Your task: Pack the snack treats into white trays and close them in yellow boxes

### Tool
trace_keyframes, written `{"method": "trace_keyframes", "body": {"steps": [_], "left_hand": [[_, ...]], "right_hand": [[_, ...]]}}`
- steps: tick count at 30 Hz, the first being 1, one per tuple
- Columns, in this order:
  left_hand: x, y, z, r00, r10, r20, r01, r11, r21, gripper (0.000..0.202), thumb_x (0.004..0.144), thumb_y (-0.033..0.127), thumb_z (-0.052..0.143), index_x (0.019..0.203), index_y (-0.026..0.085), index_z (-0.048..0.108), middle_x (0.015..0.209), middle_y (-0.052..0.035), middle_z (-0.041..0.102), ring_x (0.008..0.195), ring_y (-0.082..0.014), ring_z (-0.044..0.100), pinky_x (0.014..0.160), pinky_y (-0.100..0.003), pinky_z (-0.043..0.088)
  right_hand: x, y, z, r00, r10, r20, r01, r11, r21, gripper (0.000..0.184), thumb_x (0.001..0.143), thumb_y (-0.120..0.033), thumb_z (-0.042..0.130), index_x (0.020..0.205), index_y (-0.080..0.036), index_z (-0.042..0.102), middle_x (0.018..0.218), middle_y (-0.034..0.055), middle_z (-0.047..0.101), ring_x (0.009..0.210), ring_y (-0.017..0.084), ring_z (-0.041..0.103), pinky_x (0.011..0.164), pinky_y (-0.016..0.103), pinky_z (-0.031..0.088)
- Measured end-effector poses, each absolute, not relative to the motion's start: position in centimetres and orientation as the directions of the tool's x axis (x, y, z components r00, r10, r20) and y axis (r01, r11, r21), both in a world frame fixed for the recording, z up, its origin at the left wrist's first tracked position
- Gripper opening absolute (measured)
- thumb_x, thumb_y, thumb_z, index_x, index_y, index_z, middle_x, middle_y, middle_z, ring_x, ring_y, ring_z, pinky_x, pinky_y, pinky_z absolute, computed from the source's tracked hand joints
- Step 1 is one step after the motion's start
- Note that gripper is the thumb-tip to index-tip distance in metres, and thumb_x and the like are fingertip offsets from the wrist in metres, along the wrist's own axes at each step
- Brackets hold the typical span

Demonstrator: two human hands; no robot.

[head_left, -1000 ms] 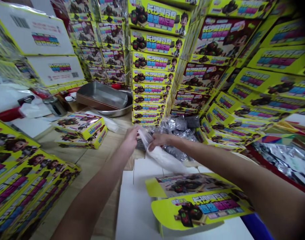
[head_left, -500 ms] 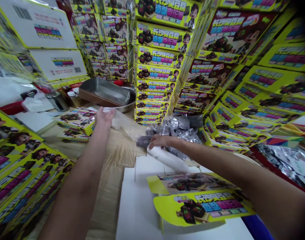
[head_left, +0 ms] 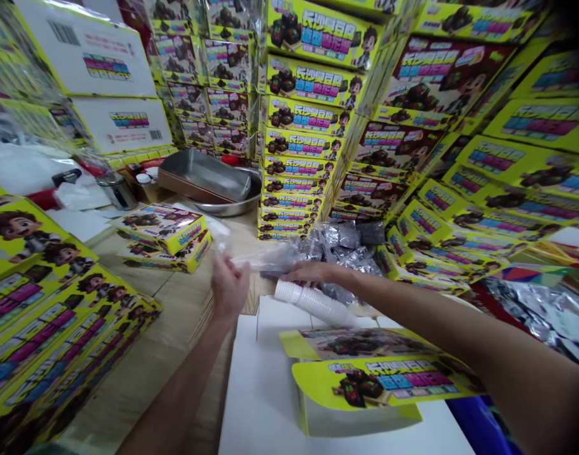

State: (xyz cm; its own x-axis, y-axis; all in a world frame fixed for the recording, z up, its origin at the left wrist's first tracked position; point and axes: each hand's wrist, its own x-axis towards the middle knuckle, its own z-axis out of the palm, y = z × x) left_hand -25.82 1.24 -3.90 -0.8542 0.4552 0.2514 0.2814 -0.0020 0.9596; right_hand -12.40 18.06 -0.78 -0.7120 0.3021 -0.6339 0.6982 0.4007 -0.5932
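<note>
My left hand (head_left: 229, 287) is closed on a clear plastic sleeve (head_left: 265, 258) that stretches rightward over the wooden table (head_left: 142, 354). My right hand (head_left: 313, 273) rests with curled fingers on a lying stack of small white cups (head_left: 315, 303); its fingertips are partly hidden. Behind both hands lies a heap of silver foil packets (head_left: 346, 243). In front of me an open yellow carton (head_left: 375, 388) lies on white card sheets (head_left: 265, 392).
Yellow printed boxes are stacked in walls at the back (head_left: 303, 120) and right (head_left: 507, 164), and in piles at left (head_left: 38, 303). Two boxes (head_left: 166, 237) lie on the table. Metal trays (head_left: 208, 180) sit behind. Thin wooden sticks (head_left: 208, 313) lie scattered by my left hand.
My left hand pulled the plastic sleeve off the cups, swung out to the left, then came back toward the middle with it. The cup stack now lies bare under my right hand.
</note>
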Motion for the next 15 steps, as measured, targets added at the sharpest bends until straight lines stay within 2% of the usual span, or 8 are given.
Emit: {"method": "trace_keyframes", "body": {"steps": [1,3,5,7,9,12,15], "left_hand": [[-25.4,1.3,-4.3,-0.768,0.575,0.281,0.371,0.042,0.928,0.022,0.067,0.026,0.071,0.077,0.02,0.052,0.063,0.0032,0.044,0.055,-0.0138,0.043,0.061,-0.025,0.034],[-24.4,1.6,-5.2,-0.542,0.798,0.262,0.494,0.051,0.868,0.019,0.072,0.032,0.065,0.064,0.02,0.053,0.062,-0.0001,0.05,0.061,-0.0168,0.048,0.066,-0.027,0.036],[-23.5,2.3,-6.0,-0.392,0.892,0.225,0.559,0.036,0.829,0.019,0.078,0.035,0.058,0.066,0.021,0.056,0.069,-0.0037,0.057,0.071,-0.0205,0.053,0.073,-0.03,0.038],[-22.8,2.9,-6.6,-0.349,0.919,0.185,0.571,0.052,0.819,0.017,0.081,0.035,0.053,0.073,0.021,0.058,0.075,-0.0057,0.06,0.077,-0.0228,0.056,0.078,-0.032,0.039],[-22.4,3.5,-7.0,-0.345,0.926,0.155,0.565,0.073,0.822,0.014,0.082,0.032,0.051,0.078,0.021,0.059,0.078,-0.0075,0.062,0.081,-0.0248,0.057,0.083,-0.035,0.039],[-21.9,3.9,-7.2,-0.352,0.922,0.164,0.562,0.068,0.824,0.013,0.08,0.028,0.052,0.086,0.02,0.06,0.089,-0.0106,0.063,0.094,-0.0282,0.055,0.091,-0.039,0.036],[-21.0,4.0,-7.0,-0.348,0.92,0.183,0.565,0.05,0.823,0.014,0.079,0.025,0.052,0.089,0.019,0.06,0.094,-0.0111,0.063,0.101,-0.0293,0.052,0.096,-0.041,0.033]], "right_hand": [[-12.1,18.1,-0.7,-0.734,0.279,-0.619,0.672,0.428,-0.604,0.047,0.071,-0.063,0.059,0.082,-0.017,0.061,0.076,0.0021,0.057,0.067,0.016,0.053,0.055,0.026,0.042],[-11.0,18.3,-0.4,-0.791,0.261,-0.553,0.595,0.537,-0.598,0.044,0.068,-0.058,0.064,0.085,-0.017,0.061,0.077,0.0007,0.058,0.07,0.016,0.054,0.058,0.025,0.041],[-9.4,18.3,0.0,-0.829,0.294,-0.476,0.533,0.675,-0.51,0.045,0.061,-0.055,0.072,0.083,-0.018,0.061,0.075,0.0004,0.058,0.071,0.017,0.054,0.06,0.025,0.041],[-7.4,18.1,0.5,-0.819,0.371,-0.437,0.54,0.755,-0.371,0.049,0.05,-0.052,0.079,0.082,-0.018,0.061,0.072,0.001,0.057,0.071,0.02,0.055,0.061,0.027,0.041],[-5.2,17.7,0.7,-0.783,0.437,-0.443,0.584,0.761,-0.282,0.056,0.04,-0.045,0.085,0.084,-0.019,0.06,0.073,0.0017,0.057,0.072,0.023,0.057,0.063,0.029,0.041],[-2.9,16.7,0.4,-0.739,0.477,-0.476,0.642,0.711,-0.286,0.06,0.037,-0.031,0.086,0.09,-0.02,0.06,0.079,0.0038,0.059,0.077,0.025,0.058,0.065,0.031,0.042],[-2.4,16.0,-0.2,-0.716,0.514,-0.473,0.683,0.656,-0.321,0.051,0.042,-0.021,0.083,0.087,-0.021,0.06,0.086,0.0049,0.061,0.082,0.025,0.058,0.068,0.031,0.041]]}}
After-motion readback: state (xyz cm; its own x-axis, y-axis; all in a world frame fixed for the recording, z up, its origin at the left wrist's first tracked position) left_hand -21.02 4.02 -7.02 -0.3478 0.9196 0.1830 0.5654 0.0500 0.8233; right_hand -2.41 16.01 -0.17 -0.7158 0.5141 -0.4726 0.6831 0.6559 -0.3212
